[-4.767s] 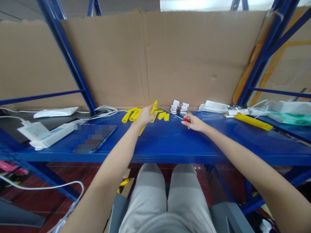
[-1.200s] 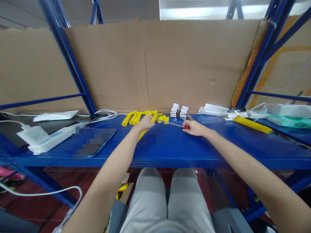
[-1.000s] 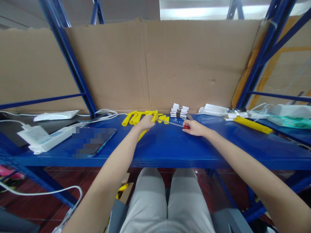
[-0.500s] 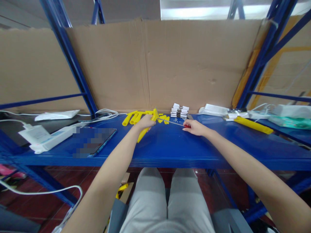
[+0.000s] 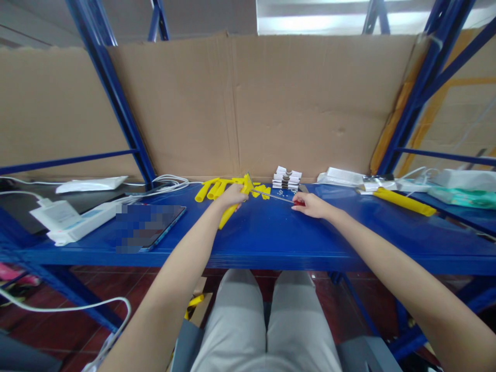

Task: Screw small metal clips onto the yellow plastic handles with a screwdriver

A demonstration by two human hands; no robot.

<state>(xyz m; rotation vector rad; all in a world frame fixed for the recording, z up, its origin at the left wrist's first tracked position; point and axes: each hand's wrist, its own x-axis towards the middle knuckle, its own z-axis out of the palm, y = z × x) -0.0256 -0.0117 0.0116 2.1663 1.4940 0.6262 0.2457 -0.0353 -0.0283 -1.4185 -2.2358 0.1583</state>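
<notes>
Closed round the handle of a yellow plastic scraper (image 5: 228,217), my left hand (image 5: 232,196) keeps it tilted over the table with its wider head up. My right hand (image 5: 313,205) grips the red handle of a screwdriver (image 5: 278,197). The thin metal shaft points left, its tip at the scraper's head; exact contact is too small to make out. Several more yellow scrapers (image 5: 202,191) lie behind my left hand. Small flat yellow pieces (image 5: 262,192) lie beside the scraper head. Tiny screw-like bits (image 5: 284,192) are scattered in front of a stack of white-wrapped packets (image 5: 287,177).
A tablet or phone (image 5: 155,227) and a white power strip (image 5: 87,222) with cables lie on the left. At the right are a white packet (image 5: 341,176) and a yellow tube-like piece (image 5: 405,201). A cardboard sheet (image 5: 310,103) stands behind the blue table (image 5: 294,237).
Hardly anything differs. Both hands keep their places with the screwdriver at the scraper's head; the whole view has shifted very slightly.
</notes>
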